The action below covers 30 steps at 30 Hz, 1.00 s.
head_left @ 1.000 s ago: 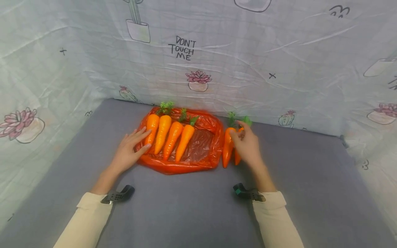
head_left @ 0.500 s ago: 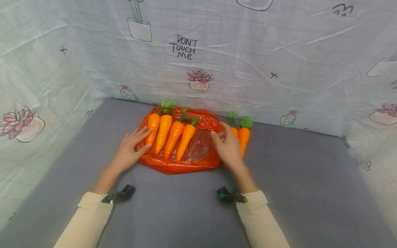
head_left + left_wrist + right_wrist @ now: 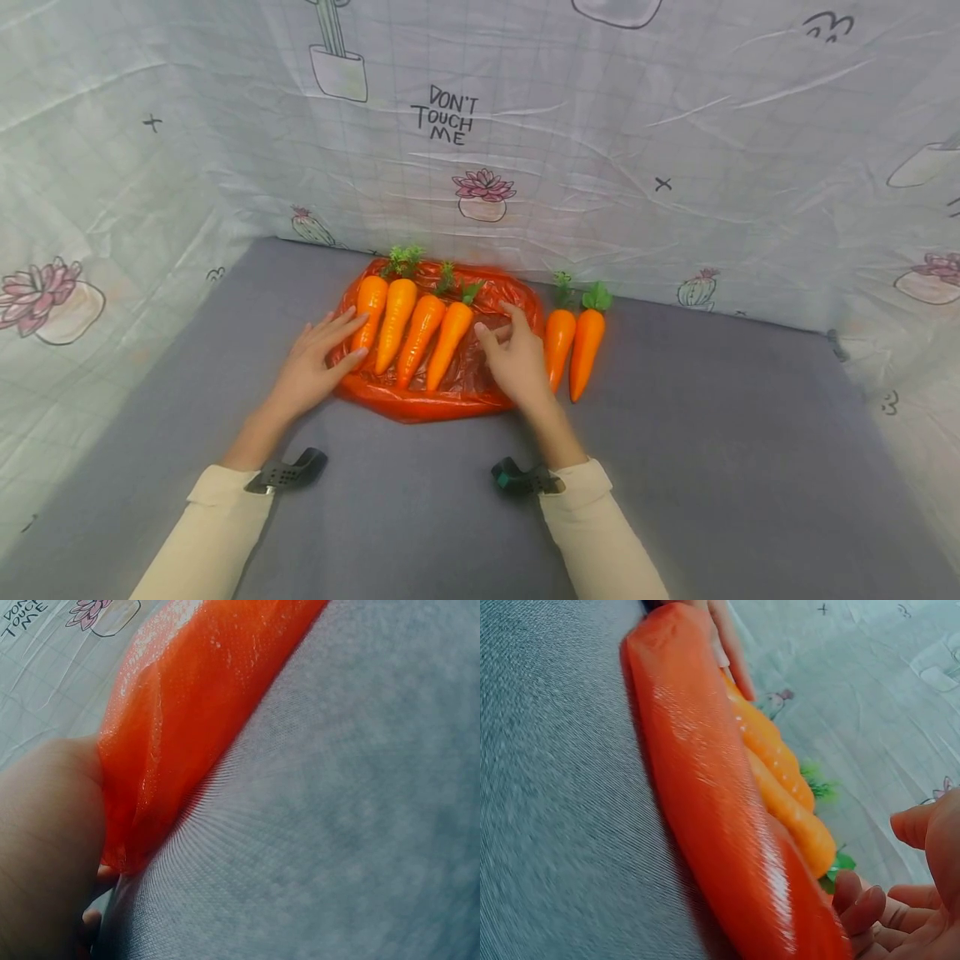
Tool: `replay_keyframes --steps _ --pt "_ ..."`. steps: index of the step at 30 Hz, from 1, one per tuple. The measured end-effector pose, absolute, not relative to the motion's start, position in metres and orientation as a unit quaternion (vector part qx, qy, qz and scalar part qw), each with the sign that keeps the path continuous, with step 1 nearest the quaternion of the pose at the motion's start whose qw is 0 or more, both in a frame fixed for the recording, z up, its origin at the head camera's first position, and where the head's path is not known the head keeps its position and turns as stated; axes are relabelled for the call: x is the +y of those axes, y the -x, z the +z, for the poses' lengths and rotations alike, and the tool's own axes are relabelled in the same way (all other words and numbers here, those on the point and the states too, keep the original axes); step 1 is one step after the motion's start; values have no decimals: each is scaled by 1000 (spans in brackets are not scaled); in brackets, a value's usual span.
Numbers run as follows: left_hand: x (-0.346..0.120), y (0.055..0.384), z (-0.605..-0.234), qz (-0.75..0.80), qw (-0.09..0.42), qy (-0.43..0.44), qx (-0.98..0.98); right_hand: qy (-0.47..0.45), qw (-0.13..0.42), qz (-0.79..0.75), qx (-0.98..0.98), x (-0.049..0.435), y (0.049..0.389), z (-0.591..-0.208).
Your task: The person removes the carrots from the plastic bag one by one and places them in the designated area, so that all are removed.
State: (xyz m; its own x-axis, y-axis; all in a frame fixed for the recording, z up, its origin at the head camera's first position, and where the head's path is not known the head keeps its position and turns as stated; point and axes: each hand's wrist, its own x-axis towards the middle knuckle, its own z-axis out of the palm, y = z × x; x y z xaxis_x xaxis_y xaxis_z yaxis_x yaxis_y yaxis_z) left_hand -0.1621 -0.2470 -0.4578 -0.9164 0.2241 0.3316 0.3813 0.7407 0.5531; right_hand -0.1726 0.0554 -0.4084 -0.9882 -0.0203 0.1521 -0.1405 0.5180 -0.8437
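Observation:
Several orange carrots (image 3: 416,346) with green tops lie side by side in an open red plastic bag (image 3: 412,408), its edges rolled outward. My left hand (image 3: 311,362) rests at the bag's left edge, extended fingers touching the leftmost carrot (image 3: 367,312). Above the bag's right part hovers my right hand (image 3: 517,358), fingers loosely bent and holding nothing. In the right wrist view, the thumb of the right hand (image 3: 915,900) stands apart from its fingers, beside the bag wall (image 3: 697,780). Two more carrots, one (image 3: 558,342) and another (image 3: 587,354), lie on the table just right of the bag.
A grey cloth (image 3: 420,517) covers the table. Behind and at both sides hangs a pale printed curtain (image 3: 570,167), close behind the bag. Each wrist wears a black camera band, the left band (image 3: 288,471) and the right band (image 3: 525,479).
My right hand has moved left, from over the two carrots on the table to above the bag's right part. Those carrots stay on the table; my left hand has not moved.

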Motion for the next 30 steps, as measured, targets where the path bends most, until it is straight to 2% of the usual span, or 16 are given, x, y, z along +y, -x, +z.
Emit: replay_keyframes --steps 18,30 --pt "-247 162 -459 -311 128 164 -927 -48 28 482 -875 41 172 -421" --pt "-247 162 -460 -313 133 167 -925 -63 30 468 -881 34 169 -427"
